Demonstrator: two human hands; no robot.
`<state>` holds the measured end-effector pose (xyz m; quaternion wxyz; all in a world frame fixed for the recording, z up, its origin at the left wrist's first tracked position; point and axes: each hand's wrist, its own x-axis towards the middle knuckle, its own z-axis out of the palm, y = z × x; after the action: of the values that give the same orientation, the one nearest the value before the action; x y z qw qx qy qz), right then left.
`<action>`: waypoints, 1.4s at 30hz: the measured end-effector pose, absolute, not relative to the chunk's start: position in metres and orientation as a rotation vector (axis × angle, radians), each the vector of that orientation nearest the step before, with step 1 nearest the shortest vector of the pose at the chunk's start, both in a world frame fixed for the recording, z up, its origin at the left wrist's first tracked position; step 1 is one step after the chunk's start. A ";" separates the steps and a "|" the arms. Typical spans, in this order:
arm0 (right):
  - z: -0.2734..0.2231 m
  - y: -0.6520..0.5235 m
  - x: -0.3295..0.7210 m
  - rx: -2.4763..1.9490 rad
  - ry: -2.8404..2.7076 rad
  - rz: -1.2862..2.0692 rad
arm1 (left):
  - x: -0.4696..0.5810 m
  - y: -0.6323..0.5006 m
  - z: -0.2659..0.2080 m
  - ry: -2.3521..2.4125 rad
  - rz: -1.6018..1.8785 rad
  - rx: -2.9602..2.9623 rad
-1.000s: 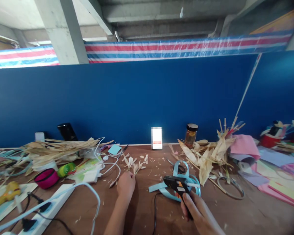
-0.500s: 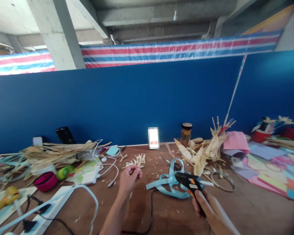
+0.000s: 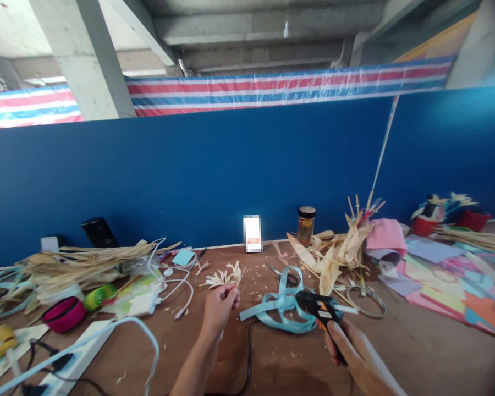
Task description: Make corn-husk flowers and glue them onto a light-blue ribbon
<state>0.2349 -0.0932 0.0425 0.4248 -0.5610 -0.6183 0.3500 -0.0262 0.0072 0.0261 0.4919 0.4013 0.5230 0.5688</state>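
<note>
My left hand (image 3: pixel 221 303) is closed in a pinch above the middle of the table. A small pale flower of dried husk strips (image 3: pixel 236 270) rises from its fingertips; the pinched end is hidden. Just behind lies a second pale husk flower (image 3: pixel 218 279). My right hand (image 3: pixel 346 344) is wrapped round the handle of a black and orange glue gun (image 3: pixel 319 308), its nozzle pointing left. A white glue stick (image 3: pixel 347 309) sticks out of the gun's back. Under and beside the nozzle lies a loose tangle of light blue ribbon (image 3: pixel 282 305).
Dried husks (image 3: pixel 334 258) and a lidded jar (image 3: pixel 306 224) stand at the back right. Coloured paper sheets (image 3: pixel 441 275) spread at far right. At left lie a power strip (image 3: pixel 84 352), a pink tape roll (image 3: pixel 64 314) and white cables (image 3: pixel 185 286). A blue partition (image 3: pixel 214 176) rises behind.
My left hand has moved slightly right and nearer over the table, the husk flower going with it and now showing more of its petals. The glue gun stays nearly in place. The view has turned slightly right.
</note>
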 end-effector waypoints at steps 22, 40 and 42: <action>0.001 -0.089 0.303 -1.847 -1.783 -0.281 | -0.021 -0.012 0.024 1.106 1.332 0.719; -0.017 -0.099 0.363 -2.174 -1.869 -0.493 | -0.030 -0.023 0.025 1.146 1.332 0.757; 0.000 -0.100 0.357 -2.157 -1.840 -0.484 | -0.032 -0.025 0.026 1.149 1.333 0.771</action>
<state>0.3574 -0.1001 -0.0004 0.1321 -0.7433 -0.6342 -0.1669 -0.0319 -0.0253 0.0256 0.5730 0.3289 0.4900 0.5687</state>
